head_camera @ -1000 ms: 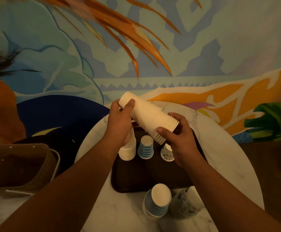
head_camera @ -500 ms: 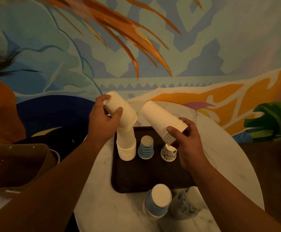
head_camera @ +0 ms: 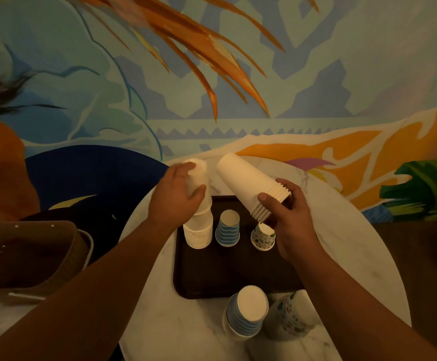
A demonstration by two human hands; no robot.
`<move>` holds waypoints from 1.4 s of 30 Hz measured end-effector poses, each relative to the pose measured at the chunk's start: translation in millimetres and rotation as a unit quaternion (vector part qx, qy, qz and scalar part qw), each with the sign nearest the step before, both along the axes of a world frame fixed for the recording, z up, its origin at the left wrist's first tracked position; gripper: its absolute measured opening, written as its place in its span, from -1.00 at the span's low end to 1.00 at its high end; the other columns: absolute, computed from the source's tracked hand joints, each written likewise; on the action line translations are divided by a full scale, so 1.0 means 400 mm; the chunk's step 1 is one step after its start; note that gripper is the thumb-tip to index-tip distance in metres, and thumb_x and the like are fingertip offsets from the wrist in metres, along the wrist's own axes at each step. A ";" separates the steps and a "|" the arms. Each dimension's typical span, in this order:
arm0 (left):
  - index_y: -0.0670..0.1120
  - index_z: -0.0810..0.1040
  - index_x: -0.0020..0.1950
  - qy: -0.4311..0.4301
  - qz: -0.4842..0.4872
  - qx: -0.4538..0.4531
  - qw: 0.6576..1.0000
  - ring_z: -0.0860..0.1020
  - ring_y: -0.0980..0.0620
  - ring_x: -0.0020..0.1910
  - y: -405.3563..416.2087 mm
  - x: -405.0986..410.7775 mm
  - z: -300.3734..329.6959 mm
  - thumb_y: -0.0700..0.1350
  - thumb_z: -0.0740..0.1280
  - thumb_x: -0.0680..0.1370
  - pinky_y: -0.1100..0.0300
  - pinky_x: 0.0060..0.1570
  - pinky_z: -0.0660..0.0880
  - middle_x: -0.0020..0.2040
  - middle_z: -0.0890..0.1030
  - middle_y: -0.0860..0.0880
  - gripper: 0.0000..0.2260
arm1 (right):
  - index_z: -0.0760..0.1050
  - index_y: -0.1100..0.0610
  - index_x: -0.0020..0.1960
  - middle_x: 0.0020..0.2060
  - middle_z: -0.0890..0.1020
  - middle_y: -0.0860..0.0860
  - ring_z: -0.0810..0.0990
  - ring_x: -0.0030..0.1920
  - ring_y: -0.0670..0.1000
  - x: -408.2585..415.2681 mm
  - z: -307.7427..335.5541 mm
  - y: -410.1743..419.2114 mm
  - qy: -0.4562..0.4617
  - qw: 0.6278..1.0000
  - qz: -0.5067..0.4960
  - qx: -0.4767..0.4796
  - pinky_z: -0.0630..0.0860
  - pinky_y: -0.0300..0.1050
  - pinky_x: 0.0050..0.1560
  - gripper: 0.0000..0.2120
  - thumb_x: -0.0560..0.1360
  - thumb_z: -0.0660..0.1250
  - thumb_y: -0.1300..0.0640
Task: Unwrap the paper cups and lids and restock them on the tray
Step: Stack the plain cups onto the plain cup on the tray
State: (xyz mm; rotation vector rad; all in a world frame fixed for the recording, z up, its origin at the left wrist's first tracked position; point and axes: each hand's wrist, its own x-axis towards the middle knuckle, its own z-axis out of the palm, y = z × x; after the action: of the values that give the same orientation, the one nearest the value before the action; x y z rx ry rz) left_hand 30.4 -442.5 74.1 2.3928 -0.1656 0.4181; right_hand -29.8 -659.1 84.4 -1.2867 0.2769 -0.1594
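A dark brown tray (head_camera: 228, 277) lies on the round marble table (head_camera: 355, 246). At its back left stands an upside-down stack of plain white cups (head_camera: 198, 230); my left hand (head_camera: 178, 196) grips the top part of that stack. My right hand (head_camera: 287, 217) holds a second, tilted stack of white cups (head_camera: 246, 186) above the tray's back right. Also on the tray stand a blue-striped cup stack (head_camera: 228, 229) and a leaf-patterned cup (head_camera: 263, 237), partly hidden by my right hand.
In front of the tray, on the table, stand a wrapped blue-striped cup stack (head_camera: 247, 312) and a wrapped patterned cup stack (head_camera: 289, 317). A brown woven basket (head_camera: 37, 254) sits to the left. A painted wall rises behind the table.
The single white stack was pulled into two. My left hand carried its part left and down onto the white stack on the tray; my right hand kept the other part.
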 end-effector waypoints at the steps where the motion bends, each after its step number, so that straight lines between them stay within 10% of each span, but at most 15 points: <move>1: -0.02 0.35 0.43 0.040 -0.013 0.029 0.999 0.42 -0.06 0.31 -0.002 -0.003 -0.022 0.01 0.38 0.53 0.09 0.21 0.40 0.39 0.39 -0.06 -0.50 | 0.44 -0.07 0.23 0.28 0.48 0.07 0.50 0.25 0.17 -0.001 0.001 0.002 0.002 1.000 0.000 0.001 0.56 0.29 0.12 -0.30 0.15 0.63 0.06; 5: -0.01 0.34 0.43 0.110 -0.032 0.038 0.993 0.35 -0.02 0.39 -0.009 -0.012 -0.060 0.07 0.35 0.54 0.05 0.33 0.33 0.44 0.37 -0.04 -0.50 | 0.38 0.00 0.27 0.26 0.47 0.06 0.49 0.27 0.18 -0.010 0.006 0.005 0.014 1.000 0.004 0.018 0.57 0.25 0.13 -0.26 0.13 0.57 0.05; 9: 0.02 0.44 0.30 -0.021 0.043 -0.193 0.980 0.43 0.14 0.23 -0.055 -0.035 0.045 0.08 0.29 0.57 0.35 0.09 0.38 0.30 0.47 0.02 -0.67 | 0.41 -0.02 0.23 0.21 0.51 0.04 0.55 0.18 0.10 -0.014 0.021 0.009 0.004 0.998 0.037 0.060 0.60 -0.01 -0.06 -0.26 0.12 0.65 0.11; 14: 0.05 0.31 0.36 0.155 -0.025 -0.557 0.815 0.56 -0.03 0.13 -0.135 -0.064 0.143 -0.03 0.34 0.55 -0.03 0.04 0.60 0.16 0.51 0.05 -0.59 | 0.46 -0.04 0.17 0.19 0.53 0.04 0.59 0.15 0.15 -0.018 0.038 0.047 -0.019 0.991 0.080 0.107 0.62 0.08 -0.06 -0.46 0.27 0.59 0.16; 42: 0.13 0.22 0.42 0.193 0.054 -0.602 0.773 0.52 -0.04 0.07 -0.168 -0.031 0.174 -0.06 0.34 0.56 -0.10 -0.03 0.59 0.24 0.44 -0.04 -0.51 | 0.44 -0.11 0.15 0.17 0.55 0.05 0.59 0.15 0.14 -0.008 0.049 0.081 -0.033 0.999 0.025 0.026 0.64 0.11 -0.04 -0.42 0.25 0.60 0.19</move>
State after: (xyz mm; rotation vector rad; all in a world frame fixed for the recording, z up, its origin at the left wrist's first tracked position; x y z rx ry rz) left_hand 18.0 -509.5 143.7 1.1448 0.3481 0.0084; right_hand -32.9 -626.5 104.0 -1.2337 0.1911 -0.1522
